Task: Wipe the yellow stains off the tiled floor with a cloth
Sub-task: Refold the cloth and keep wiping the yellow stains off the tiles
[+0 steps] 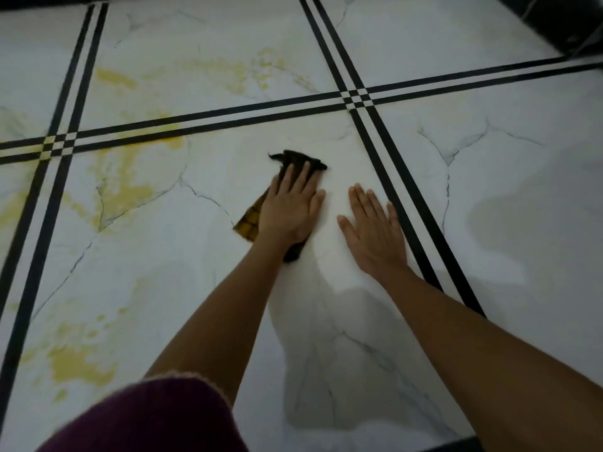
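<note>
I see the cloth (295,158) lying flat on the tiled floor (489,197), pressed down by the left hand (290,207) with straight fingers. The cloth is dark brown, with a yellow checked part at its near-left end and a frayed dark edge beyond the fingertips. The floor is white marble-look tile with grey veins and double black lines. The yellow stains (124,187) lie left of the cloth, apart from it. I see more on the far tile and at the near left.

A maroon garment (146,419) with a pale scalloped hem fills the lower left corner; far from the garment, diagonally opposite at the top right, runs a black veined border (561,21)
</note>
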